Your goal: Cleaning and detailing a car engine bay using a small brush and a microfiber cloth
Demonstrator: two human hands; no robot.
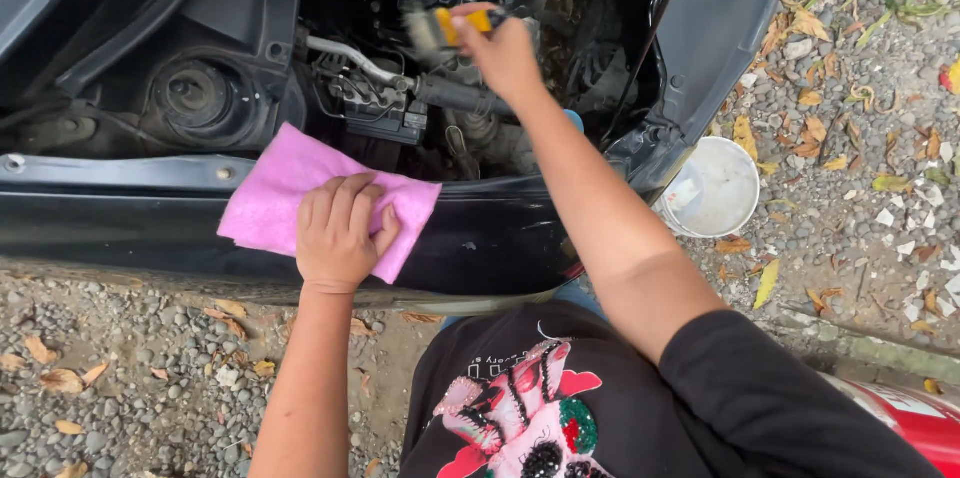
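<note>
My left hand [338, 233] presses down on a pink cloth [275, 188] that lies over the black front edge of an open car engine bay [120, 223]. My right hand [503, 56] reaches into the bay and grips a brush with a yellow handle [462, 23]; its blurred bristle end [424, 30] points left over hoses and metal parts. A round strut mount [195, 95] sits to the left of the cloth.
A white bucket [715, 188] stands on the gravel at the car's right corner. Dry leaves and stones [860, 118] cover the ground. A thin black prop rod [655, 28] crosses the bay's right side. A red object [915, 418] is at the lower right.
</note>
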